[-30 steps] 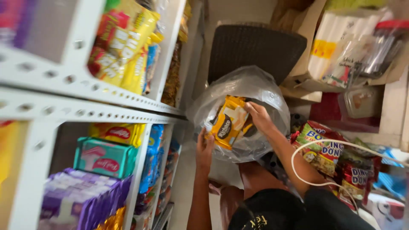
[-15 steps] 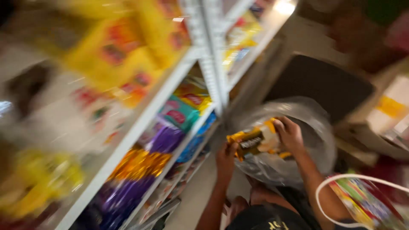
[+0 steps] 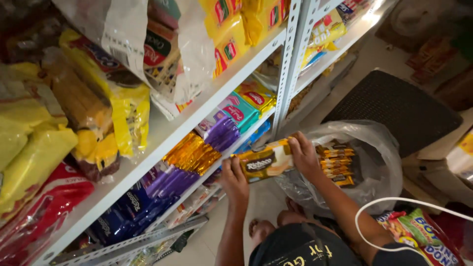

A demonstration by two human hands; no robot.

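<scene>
Both hands hold one long yellow-and-brown biscuit pack point(image 3: 264, 161) level in front of the lower shelf. My left hand point(image 3: 234, 180) grips its left end and my right hand point(image 3: 304, 156) grips its right end. Just right of the pack stands a clear plastic bag point(image 3: 379, 162) holding several more of the same packs point(image 3: 337, 162). The pack is close to the white metal shelf point(image 3: 167, 135), beside gold packs point(image 3: 193, 153) and purple packs point(image 3: 165, 180).
The upper shelf carries yellow, red and clear-wrapped snack bags point(image 3: 106, 98). A white upright post point(image 3: 290, 59) divides the racks. A dark woven stool point(image 3: 394, 106) stands behind the bag. Colourful snack bags point(image 3: 419, 231) and a white cable point(image 3: 394, 207) lie at right. My bare feet point(image 3: 261, 227) are below.
The view swung left toward the shelves. Both hands lifted the pack out of the plastic bag and carried it left, toward the lower shelf.
</scene>
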